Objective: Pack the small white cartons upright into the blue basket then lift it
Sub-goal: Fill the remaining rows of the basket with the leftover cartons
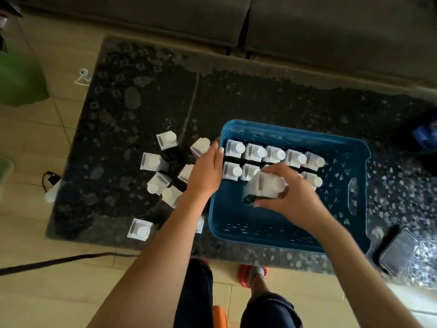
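Dark speckled stone table (260,102), tile floor round it. R hand (295,197) grips a white capped carton (264,185), fingers curled round it, over the blue basket (283,233) w/ two rows of upright cartons (274,153) just beyond the fingertips. L hand (208,169) rests on basket's left rim, fingers straight. Loose cartons (153,162) lie beside & past L fingers. Phone (399,252) at table's near right corner; grey sofa (236,20) beyond.
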### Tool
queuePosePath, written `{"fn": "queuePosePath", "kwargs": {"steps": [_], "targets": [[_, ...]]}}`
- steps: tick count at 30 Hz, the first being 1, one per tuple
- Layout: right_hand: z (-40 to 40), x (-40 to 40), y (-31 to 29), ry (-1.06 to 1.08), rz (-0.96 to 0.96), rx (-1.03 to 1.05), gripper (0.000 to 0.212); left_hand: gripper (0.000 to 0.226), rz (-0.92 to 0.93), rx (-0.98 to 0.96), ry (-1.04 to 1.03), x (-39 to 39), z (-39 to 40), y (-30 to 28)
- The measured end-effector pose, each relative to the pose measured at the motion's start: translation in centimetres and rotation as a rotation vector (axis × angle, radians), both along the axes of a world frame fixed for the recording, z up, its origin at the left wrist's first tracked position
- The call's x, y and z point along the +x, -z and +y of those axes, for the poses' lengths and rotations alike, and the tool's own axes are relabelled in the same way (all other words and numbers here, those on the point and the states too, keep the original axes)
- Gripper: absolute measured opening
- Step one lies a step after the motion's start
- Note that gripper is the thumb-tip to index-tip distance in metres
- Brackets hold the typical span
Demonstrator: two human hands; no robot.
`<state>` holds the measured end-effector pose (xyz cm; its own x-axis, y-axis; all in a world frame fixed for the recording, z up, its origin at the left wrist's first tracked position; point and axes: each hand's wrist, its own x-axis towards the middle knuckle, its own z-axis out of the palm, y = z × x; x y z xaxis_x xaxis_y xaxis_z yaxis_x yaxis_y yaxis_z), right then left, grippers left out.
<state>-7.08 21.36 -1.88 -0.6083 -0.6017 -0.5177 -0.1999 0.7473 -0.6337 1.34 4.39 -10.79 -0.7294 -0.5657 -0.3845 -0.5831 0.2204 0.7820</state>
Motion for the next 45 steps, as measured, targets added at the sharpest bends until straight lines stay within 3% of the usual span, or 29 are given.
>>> {"fn": "queuePosePath", "kwargs": {"steps": [3,10,13,16,19,27,45], "targets": [[-0.3,2.3,4.3,-0.05,-0.035,-0.012,0.057,0.045,-0.076,-0.052,-0.07,0.4,1.0,1.4],[-2.7,5.0,11.1,0.066,-0.056,0.01,0.051,0.04,-0.044,0.154,-0.407,0.2,2.5,1.5],[-3.3,5.2,12.3,0.13,-0.061,0.031,0.051,0.059,-0.101,0.085,-0.434,0.1,2.6,1.8],[-3.4,5.4,12.8,0.112,-0.07,0.073,0.051,0.069,-0.225,-0.049,-0.394,-0.1,2.4,1.9],[-3.5,5.8,12.9,0.081,-0.092,0.096,0.047,0.069,-0.233,-0.092,-0.392,-0.1,2.5,2.0],[-3.6,6.0,12.6,0.054,-0.029,0.079,0.04,0.068,-0.209,-0.094,-0.444,-0.2,2.6,2.1],[-3.5,6.0,12.8,0.096,0.021,0.079,0.045,0.065,-0.154,-0.013,-0.536,0.0,2.6,2.6]]}}
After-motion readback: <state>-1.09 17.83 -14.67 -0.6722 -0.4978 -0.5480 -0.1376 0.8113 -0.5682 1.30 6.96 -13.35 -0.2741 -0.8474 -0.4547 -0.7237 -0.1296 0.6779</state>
